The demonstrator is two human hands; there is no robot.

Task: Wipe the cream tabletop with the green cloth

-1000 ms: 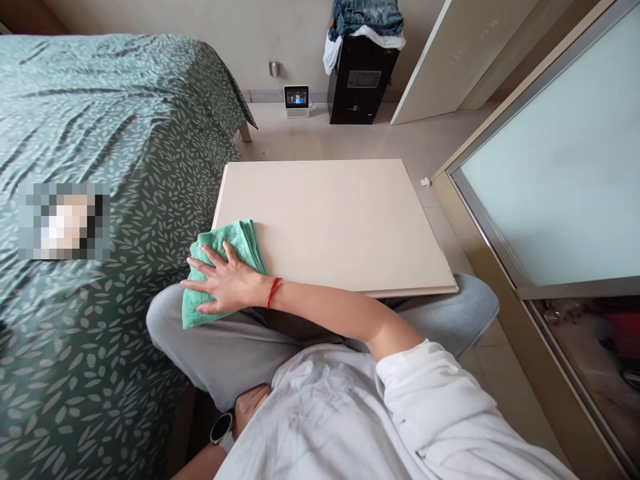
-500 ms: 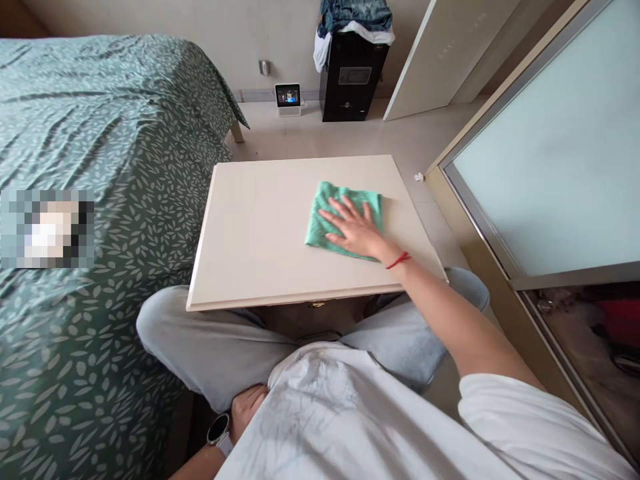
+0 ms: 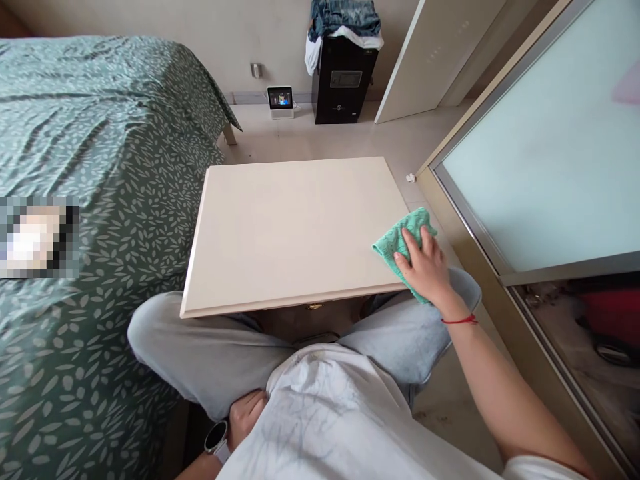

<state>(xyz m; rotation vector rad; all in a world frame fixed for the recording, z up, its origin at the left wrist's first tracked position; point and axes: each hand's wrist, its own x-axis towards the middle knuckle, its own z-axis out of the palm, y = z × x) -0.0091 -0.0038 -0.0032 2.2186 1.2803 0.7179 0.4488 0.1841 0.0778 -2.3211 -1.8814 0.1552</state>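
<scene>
A green cloth lies over the right front corner of a cream tabletop, part of it hanging past the edge. On top of the cloth rests my right hand, its fingers spread and slightly bent, with a red string round the wrist. My left hand, below a wrist with a watch, lies on my lap against the white shirt; its fingers are partly hidden by the shirt.
A bed with a green leaf-pattern sheet stands at the left. Behind the table are a small screen and a black cabinet with clothes on top. Sliding glass doors run along the right.
My right hand has moved right and toward me, from the tabletop's right half to its front right corner. The cloth has gone with it and is now bunched. My left hand stays put.
</scene>
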